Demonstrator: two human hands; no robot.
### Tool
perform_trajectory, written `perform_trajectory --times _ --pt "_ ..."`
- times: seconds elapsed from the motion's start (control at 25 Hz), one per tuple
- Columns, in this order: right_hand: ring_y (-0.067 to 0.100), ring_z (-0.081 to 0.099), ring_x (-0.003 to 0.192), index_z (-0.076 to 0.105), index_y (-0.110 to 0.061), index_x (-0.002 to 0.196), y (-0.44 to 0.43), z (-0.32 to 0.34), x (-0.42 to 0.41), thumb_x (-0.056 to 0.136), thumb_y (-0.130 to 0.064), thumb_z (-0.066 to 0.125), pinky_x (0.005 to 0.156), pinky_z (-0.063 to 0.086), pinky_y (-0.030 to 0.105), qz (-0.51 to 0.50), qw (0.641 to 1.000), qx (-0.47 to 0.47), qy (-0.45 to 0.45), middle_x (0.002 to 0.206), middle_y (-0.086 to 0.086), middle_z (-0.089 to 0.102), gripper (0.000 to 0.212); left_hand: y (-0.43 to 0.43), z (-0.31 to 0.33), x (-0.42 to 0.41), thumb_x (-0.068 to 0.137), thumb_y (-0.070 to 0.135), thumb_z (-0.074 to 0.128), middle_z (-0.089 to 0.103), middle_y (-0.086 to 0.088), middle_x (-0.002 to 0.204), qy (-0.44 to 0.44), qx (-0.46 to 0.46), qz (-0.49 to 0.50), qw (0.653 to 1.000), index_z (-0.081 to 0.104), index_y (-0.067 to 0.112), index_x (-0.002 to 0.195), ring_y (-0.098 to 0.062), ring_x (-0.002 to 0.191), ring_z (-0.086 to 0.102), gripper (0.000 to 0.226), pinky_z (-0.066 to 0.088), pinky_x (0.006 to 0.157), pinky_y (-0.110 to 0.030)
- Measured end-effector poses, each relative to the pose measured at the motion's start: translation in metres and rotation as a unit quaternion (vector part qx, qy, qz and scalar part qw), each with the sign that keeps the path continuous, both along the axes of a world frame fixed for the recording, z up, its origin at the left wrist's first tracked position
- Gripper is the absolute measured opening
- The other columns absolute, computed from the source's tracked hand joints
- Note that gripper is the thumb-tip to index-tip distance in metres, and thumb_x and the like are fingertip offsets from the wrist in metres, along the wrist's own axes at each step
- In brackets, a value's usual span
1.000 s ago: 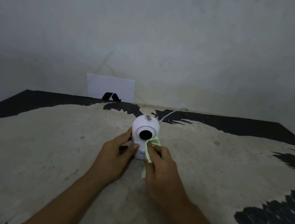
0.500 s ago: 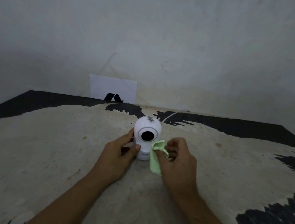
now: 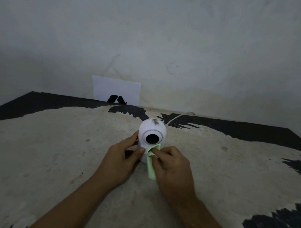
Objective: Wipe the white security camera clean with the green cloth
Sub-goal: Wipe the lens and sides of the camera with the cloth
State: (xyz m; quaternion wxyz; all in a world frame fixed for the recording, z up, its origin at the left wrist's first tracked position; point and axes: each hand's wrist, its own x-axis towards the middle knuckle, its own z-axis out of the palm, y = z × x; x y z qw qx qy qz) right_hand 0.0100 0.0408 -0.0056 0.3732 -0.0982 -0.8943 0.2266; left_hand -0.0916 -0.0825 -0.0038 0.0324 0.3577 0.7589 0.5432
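Observation:
A white security camera point(image 3: 152, 130) with a round black lens stands upright on the worn table point(image 3: 55, 151), with a dark smudge on its top. My left hand point(image 3: 122, 158) grips its lower left side, thumb on the front. My right hand point(image 3: 172, 166) pinches a pale green cloth point(image 3: 150, 164) and presses its upper end against the camera's front, just under the lens. The cloth's lower end hangs down in front of the camera's base, which it partly hides.
A thin white cable point(image 3: 179, 117) runs from behind the camera to the wall. A white card with a black mark point(image 3: 116, 91) leans against the wall at the table's back edge. The tabletop is beige with black patches.
My right hand was away to the camera's right with the cloth half a second ago; it has come back left and pressed the cloth under the lens. My left hand kept its hold.

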Motion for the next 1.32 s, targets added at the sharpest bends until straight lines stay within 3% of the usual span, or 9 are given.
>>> perform_trajectory --times 0.16,0.24,0.32,0.4,0.48,0.76,0.96,1.2,1.32 --pt "0.014 0.057 0.078 0.065 -0.018 0.117 -0.002 0.000 0.000 0.090 -0.026 0.052 0.064 0.044 0.023 0.032 0.997 0.043 -0.056 0.096 0.001 0.061 0.032 0.000 0.001 0.000 0.090 0.026 0.058 0.057 0.012 0.133 0.007 -0.005 0.006 1.000 0.039 0.031 0.140 0.000 0.116 0.055 0.054 0.045 0.098 -0.017" --pt "0.013 0.059 0.076 0.071 -0.017 0.107 0.008 0.005 0.005 0.086 -0.020 0.062 0.066 0.046 0.024 -0.007 1.000 -0.023 -0.012 0.091 0.000 0.064 0.023 0.000 0.002 0.003 0.090 0.027 0.058 0.054 0.014 0.134 0.007 -0.011 0.013 1.000 0.036 0.031 0.142 0.008 0.111 0.055 0.056 0.045 0.095 -0.014" --pt "0.011 0.061 0.072 0.071 -0.018 0.097 0.018 0.009 0.009 0.080 -0.012 0.071 0.064 0.047 0.016 -0.055 0.988 -0.138 0.038 0.084 -0.003 0.067 0.019 0.000 0.003 0.004 0.090 0.028 0.058 0.049 0.020 0.130 0.008 -0.015 0.019 1.000 0.035 0.031 0.142 0.027 0.095 0.047 0.058 0.039 0.079 0.004" --pt "0.006 0.061 0.072 0.062 -0.022 0.099 0.023 0.014 0.008 0.077 -0.015 0.074 0.058 0.046 0.011 -0.082 0.964 -0.248 0.048 0.081 -0.007 0.066 0.026 0.000 0.005 0.005 0.090 0.026 0.058 0.047 0.023 0.124 0.009 -0.015 0.024 1.000 0.034 0.030 0.142 0.037 0.086 0.041 0.057 0.032 0.070 0.011" --pt "0.003 0.062 0.074 0.063 -0.022 0.100 0.025 0.014 0.004 0.077 -0.018 0.075 0.059 0.047 0.011 -0.100 0.954 -0.277 0.055 0.081 -0.009 0.066 0.026 0.000 0.008 0.006 0.090 0.025 0.058 0.046 0.025 0.122 0.011 -0.015 0.025 1.000 0.035 0.030 0.140 0.039 0.086 0.039 0.056 0.030 0.069 0.012" --pt "-0.010 0.054 0.077 0.073 -0.008 0.098 0.007 0.008 0.001 0.079 -0.004 0.071 0.072 0.040 -0.004 -0.061 0.985 -0.130 0.097 0.095 0.006 0.069 0.019 0.001 0.006 0.006 0.088 0.026 0.060 0.053 0.018 0.125 0.013 -0.008 0.025 1.000 0.039 0.028 0.140 0.032 0.086 0.047 0.056 0.036 0.071 0.008" --pt "-0.006 0.057 0.090 0.066 -0.009 0.115 0.001 0.011 0.003 0.087 -0.014 0.064 0.076 0.044 0.000 -0.019 0.983 -0.161 0.090 0.105 0.000 0.061 0.028 0.000 0.004 0.004 0.088 0.030 0.059 0.055 0.011 0.135 0.009 -0.009 0.018 1.000 0.037 0.030 0.141 0.006 0.108 0.053 0.057 0.039 0.076 0.006" --pt "-0.010 0.058 0.092 0.071 -0.012 0.106 0.008 0.006 0.000 0.082 -0.015 0.072 0.070 0.043 -0.001 -0.027 0.967 -0.237 0.086 0.097 -0.002 0.067 0.025 0.000 0.005 0.004 0.089 0.032 0.058 0.052 0.009 0.138 0.022 -0.020 0.024 0.999 0.033 0.031 0.143 0.014 0.100 0.051 0.060 0.039 0.078 0.004" --pt "-0.007 0.060 0.089 0.071 -0.016 0.100 0.009 0.010 -0.001 0.079 -0.013 0.074 0.071 0.045 0.001 -0.013 0.969 -0.223 0.108 0.092 -0.005 0.068 0.021 0.001 0.005 0.006 0.089 0.031 0.057 0.050 0.005 0.141 0.022 -0.027 0.032 0.999 0.030 0.029 0.143 -0.010 0.119 0.052 0.060 0.042 0.094 -0.017"
